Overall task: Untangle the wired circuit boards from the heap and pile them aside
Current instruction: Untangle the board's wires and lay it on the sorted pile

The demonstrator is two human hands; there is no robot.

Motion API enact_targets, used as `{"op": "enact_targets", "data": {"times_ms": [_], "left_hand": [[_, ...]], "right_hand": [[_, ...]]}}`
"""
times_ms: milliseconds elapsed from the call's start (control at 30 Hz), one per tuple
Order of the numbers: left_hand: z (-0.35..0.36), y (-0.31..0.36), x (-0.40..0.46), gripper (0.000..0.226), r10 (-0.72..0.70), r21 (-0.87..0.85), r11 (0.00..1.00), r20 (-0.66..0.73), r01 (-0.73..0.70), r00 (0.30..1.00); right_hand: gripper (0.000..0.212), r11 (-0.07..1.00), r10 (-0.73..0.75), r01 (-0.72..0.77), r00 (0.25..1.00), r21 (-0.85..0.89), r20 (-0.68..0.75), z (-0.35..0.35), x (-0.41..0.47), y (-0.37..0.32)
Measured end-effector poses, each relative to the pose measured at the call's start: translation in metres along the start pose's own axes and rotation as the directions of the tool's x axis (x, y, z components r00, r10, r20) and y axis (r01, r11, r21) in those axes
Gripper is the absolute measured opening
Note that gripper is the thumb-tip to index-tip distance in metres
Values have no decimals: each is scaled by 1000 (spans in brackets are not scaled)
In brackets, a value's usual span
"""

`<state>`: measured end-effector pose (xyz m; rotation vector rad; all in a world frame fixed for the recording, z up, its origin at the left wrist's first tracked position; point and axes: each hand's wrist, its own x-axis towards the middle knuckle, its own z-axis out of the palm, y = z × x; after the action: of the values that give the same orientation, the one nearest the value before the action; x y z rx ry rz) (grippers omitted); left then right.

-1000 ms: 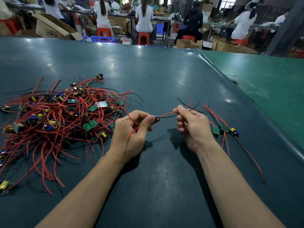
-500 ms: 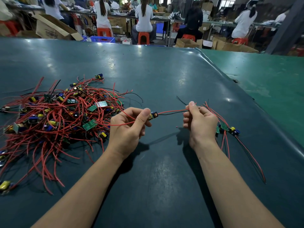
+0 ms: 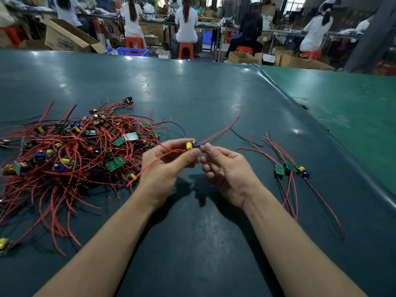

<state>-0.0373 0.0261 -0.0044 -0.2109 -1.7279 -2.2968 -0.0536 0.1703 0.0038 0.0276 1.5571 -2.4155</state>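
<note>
Hands have closed in since before: left hand (image 3: 166,166) and right hand (image 3: 227,168) both pinching one small board (image 3: 192,145); its wires blur.

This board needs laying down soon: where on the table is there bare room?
Bare mat lies between the hands and the sorted boards at right, and across the far table beyond them. Left is crowded: the heap sprawls toward the near edge.

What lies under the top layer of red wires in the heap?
Green circuit boards with yellow and blue parts show through the heap; whatever lies deeper, against the table, is covered by wires.
</note>
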Motion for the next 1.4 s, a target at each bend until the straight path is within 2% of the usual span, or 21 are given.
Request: {"op": "enact_targets", "data": {"times_ms": [167,267,333,400,533,600,667,700,767,800,833,900,933,967,1000,1067,1133,1233,1300,1400], "left_hand": [[3,1,-2,20,-14,113,994,59,8,998],[5,2,-4,19,-28,135,991,83,17,996],[7,3,-4,17,-23,119,993,61,16,998],[6,4,-4,15,-16,87,996,38,13,999],[4,5,-4,16,-17,31,999,35,15,999],[3,5,-4,18,-18,12,1000,37,17,999],[3,4,-3,19,-13,-9,1000,19,13,1000],[2,4,-3,19,-4,-15,1000,-8,4,1000],[2,5,0,18,-2,-55,998,-76,-2,997],[2,6,1,15,-12,-104,995,-96,2,995],[1,8,3,11,-26,-169,986,-97,10,995],[-1,11,5,12,-69,-300,953,-71,45,995],[-1,12,4,16,-94,-333,940,-63,68,994],[-1,13,4,20,-116,-337,937,-58,90,992],[0,13,3,21,-133,-332,937,-51,109,990],[3,14,2,23,-153,-317,939,-34,135,988],[6,16,0,31,-149,-264,954,-5,143,989],[10,13,-5,34,-111,-32,993,63,113,992],[12,10,-8,29,-96,109,990,82,86,992],[11,8,-8,28,-106,149,985,105,90,989]], "right_hand": [[11,998,-39,39,999,43,-14,-2,1,-5],[14,998,-57,57,998,-10,-18,-5,0,-5],[17,996,-92,89,991,-30,-98,-6,2,-6],[16,989,-141,149,965,22,-221,-11,5,-11],[13,941,-194,302,850,151,-490,-31,12,-24],[14,928,-225,352,792,123,-568,-37,13,-24],[17,928,-319,370,732,-41,-602,-39,15,-21],[20,914,-397,362,702,-183,-591,-40,16,-18],[26,788,-568,278,674,-550,-472,-38,16,-13],[27,675,-612,219,699,-704,-369,-36,15,-10],[26,558,-599,158,756,-815,-263,-35,14,-7],[10,374,-468,76,876,-924,-118,-31,11,-3],[10,325,-434,67,897,-943,-86,-29,9,-2],[25,330,-421,93,905,-939,-58,-28,8,-2],[31,419,-419,158,907,-894,-36,-27,7,-3],[13,692,-357,252,934,-677,-16,-19,1,-9],[22,865,-206,205,977,-458,49,-11,-4,-8],[30,926,-138,184,978,-329,158,-1,-9,-4],[23,932,-134,164,984,-322,115,-1,-8,-4],[17,955,-112,124,992,-269,61,-4,-6,-5]]}}
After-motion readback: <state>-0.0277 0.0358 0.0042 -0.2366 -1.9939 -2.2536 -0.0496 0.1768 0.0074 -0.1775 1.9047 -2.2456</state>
